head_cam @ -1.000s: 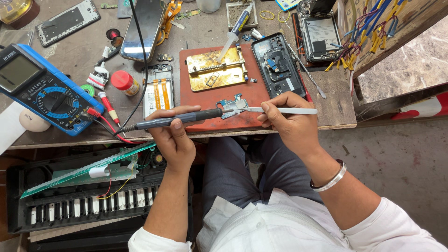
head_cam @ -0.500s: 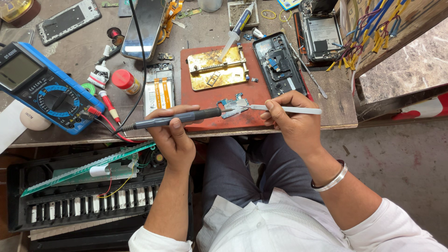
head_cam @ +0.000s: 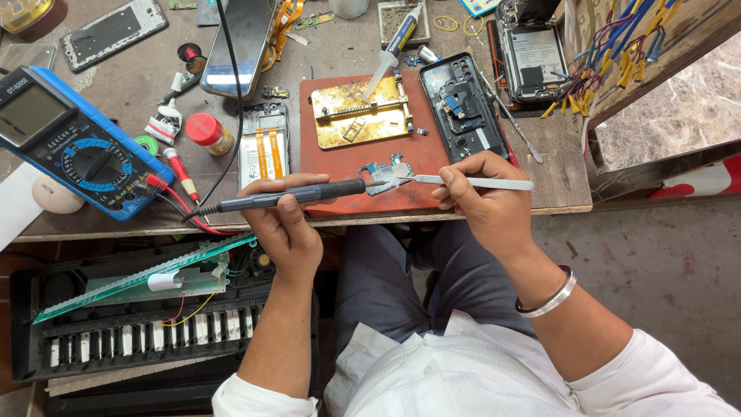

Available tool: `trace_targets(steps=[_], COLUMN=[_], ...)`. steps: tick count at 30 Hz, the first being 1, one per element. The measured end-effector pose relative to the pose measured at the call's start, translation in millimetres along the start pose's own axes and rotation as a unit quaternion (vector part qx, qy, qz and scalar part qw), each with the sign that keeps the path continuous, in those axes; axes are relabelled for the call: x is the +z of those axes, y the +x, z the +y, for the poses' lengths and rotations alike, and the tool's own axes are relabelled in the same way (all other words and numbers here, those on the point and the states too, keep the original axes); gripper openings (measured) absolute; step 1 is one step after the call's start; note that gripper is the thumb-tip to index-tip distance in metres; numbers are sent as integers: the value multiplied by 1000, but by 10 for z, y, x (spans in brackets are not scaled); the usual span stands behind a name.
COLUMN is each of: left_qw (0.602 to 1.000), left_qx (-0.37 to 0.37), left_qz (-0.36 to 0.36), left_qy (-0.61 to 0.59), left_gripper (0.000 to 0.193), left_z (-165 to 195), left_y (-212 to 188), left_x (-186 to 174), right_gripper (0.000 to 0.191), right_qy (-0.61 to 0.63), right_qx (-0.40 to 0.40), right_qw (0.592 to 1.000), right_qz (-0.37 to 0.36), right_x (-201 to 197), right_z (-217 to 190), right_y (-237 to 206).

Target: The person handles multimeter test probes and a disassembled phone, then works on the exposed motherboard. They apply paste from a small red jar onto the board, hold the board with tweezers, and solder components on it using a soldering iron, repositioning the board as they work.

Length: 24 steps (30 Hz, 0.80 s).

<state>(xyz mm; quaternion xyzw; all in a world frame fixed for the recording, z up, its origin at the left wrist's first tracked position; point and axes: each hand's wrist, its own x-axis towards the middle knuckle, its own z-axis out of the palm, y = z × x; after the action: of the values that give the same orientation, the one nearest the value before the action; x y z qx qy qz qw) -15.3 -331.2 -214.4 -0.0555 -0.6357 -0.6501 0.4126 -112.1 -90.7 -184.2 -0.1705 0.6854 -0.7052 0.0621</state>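
1. Little has shifted since a moment ago: both hands stay over the red mat (head_cam: 363, 202), the tweezers (head_cam: 471, 182) lying slightly flatter than before.
2. Closed around the dark soldering iron (head_cam: 289, 195), the left hand (head_cam: 289, 228) holds it level, tip pointing right at the small circuit board (head_cam: 384, 171).
3. Fingers of the right hand (head_cam: 482, 202) pinch the silver tweezers, whose points meet the same board (it sits near the mat's front edge).
4. Behind it lies a gold-coloured clamp plate (head_cam: 359, 114), with an opened phone (head_cam: 463, 108) just to its right.
5. At the left of the bench (head_cam: 139, 93) rests a blue multimeter (head_cam: 69, 143), red probe (head_cam: 179, 174) beside it.
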Motion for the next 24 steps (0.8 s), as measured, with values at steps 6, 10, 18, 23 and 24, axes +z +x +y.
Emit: trace_targets(steps=[6, 10, 18, 23, 24], left_qw=[1000, 1000, 1000, 1000, 1000], left_qx=[5, 3, 11, 2, -1], left_qz=[-2, -3, 2, 10, 16], left_qy=[-3, -5, 14, 5, 0], left_gripper=[33, 32, 31, 35, 36], left_z=[-20, -22, -22, -16, -15], left_y=[9, 5, 1, -6, -9], left_x=[-14, -17, -23, -22, -21], right_gripper=[15, 15, 15, 16, 16], right_qy=[-10, -12, -14, -15, -17], right_qx=[-9, -6, 6, -9, -8], right_qw=[1000, 1000, 1000, 1000, 1000], right_qz=[-17, -20, -19, -21, -23], right_x=[36, 42, 67, 86, 90], right_z=[10, 2, -6, -8, -10], right_y=[-4, 6, 4, 20, 23])
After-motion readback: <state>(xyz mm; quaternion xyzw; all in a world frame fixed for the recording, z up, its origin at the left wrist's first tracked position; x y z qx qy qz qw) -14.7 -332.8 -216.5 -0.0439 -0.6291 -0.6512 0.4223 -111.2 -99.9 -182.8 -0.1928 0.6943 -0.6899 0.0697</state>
